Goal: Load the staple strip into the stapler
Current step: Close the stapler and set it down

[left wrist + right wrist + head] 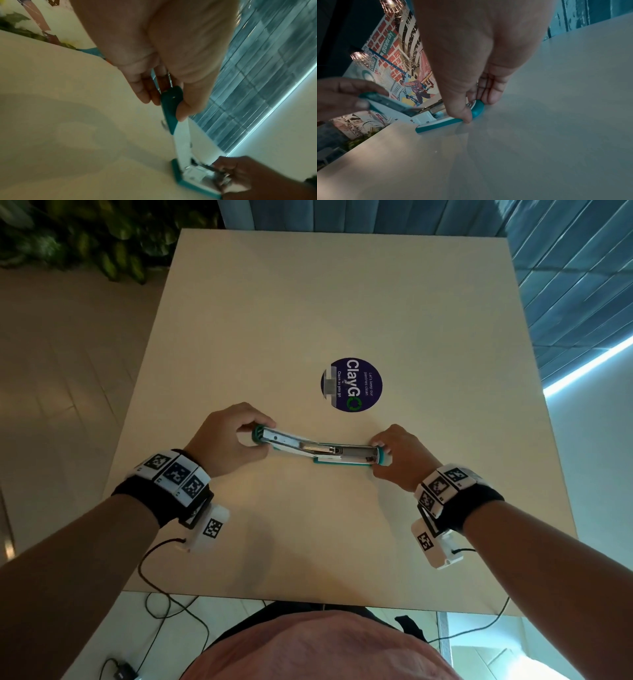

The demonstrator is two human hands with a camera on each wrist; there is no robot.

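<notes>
A teal and white stapler point(320, 449) lies swung wide open on the beige table point(342, 302), its metal staple channel facing up. My left hand point(236, 436) pinches the raised end of the top cover point(169, 106) between thumb and fingers. At the other end my right hand point(394, 455) grips the base's rounded teal tip point(477, 108) and holds it down on the table. The stapler's white arm point(182, 136) runs from my left hand down to the hinge. I see no loose staple strip in any view.
A round dark blue sticker point(351, 384) is stuck to the table just beyond the stapler. Green plants point(85, 237) stand past the far left corner. Cables point(164, 607) hang below the near table edge. A colourful wall mural point(399, 60) shows in the right wrist view.
</notes>
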